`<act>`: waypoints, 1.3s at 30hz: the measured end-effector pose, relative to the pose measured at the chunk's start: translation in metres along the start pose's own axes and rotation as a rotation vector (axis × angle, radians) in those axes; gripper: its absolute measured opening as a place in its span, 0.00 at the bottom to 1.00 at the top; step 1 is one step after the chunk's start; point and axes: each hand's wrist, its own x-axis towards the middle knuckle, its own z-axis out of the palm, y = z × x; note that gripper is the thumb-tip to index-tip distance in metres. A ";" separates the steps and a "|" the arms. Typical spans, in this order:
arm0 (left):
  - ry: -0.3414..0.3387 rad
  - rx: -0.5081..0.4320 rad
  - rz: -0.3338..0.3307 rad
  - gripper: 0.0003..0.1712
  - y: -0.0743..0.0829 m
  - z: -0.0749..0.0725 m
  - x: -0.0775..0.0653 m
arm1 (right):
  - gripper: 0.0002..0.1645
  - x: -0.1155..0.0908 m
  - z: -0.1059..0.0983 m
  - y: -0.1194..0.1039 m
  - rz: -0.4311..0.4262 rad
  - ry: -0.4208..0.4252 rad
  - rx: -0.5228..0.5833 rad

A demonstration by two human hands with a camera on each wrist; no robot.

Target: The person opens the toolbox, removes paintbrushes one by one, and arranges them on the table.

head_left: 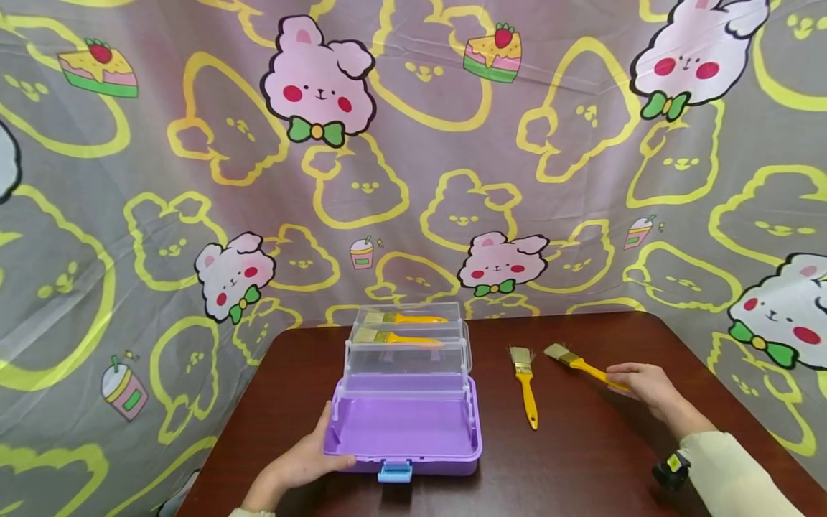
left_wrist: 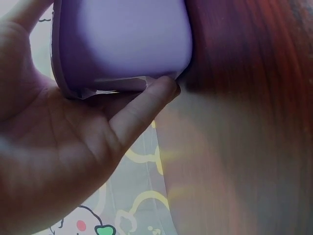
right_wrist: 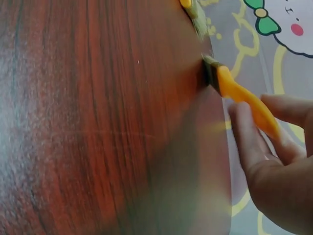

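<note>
My left hand [head_left: 304, 459] grips the left front corner of a purple toolbox [head_left: 446, 465], thumb on its rim. In the left wrist view the fingers lie against the purple wall [left_wrist: 127, 39]. The box stands unfolded with a blue latch [head_left: 395, 472] at its front and see-through tiered trays [head_left: 405, 366] behind. Two yellow-handled paintbrushes lie in the trays, an upper paintbrush [head_left: 413, 318] and a lower paintbrush [head_left: 397, 338]. At the right, my right hand [head_left: 649, 391] pinches the handle end of another paintbrush [head_left: 584, 366], bristles pointing away to the left.
Between the box and my right hand, a further yellow paintbrush [head_left: 525, 391] lies on the dark red wooden table [head_left: 568, 459], bristles toward the back. A grey cloth with rabbit prints [head_left: 413, 158] hangs behind and around the table.
</note>
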 end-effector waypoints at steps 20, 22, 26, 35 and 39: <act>0.016 0.020 -0.021 0.67 0.001 0.000 -0.002 | 0.18 0.003 0.039 -0.006 0.104 -0.259 0.036; 0.014 0.017 -0.031 0.67 0.001 0.000 -0.002 | 0.18 0.002 0.044 -0.007 0.091 -0.262 0.022; 0.012 0.011 -0.049 0.67 0.002 0.001 -0.002 | 0.16 0.000 0.051 -0.010 0.067 -0.246 -0.012; 0.013 0.000 -0.037 0.67 0.002 0.002 -0.001 | 0.12 0.001 0.060 -0.013 0.060 -0.221 -0.092; 0.000 0.001 -0.002 0.67 0.000 0.001 -0.001 | 0.12 0.003 0.062 -0.011 0.064 -0.211 -0.115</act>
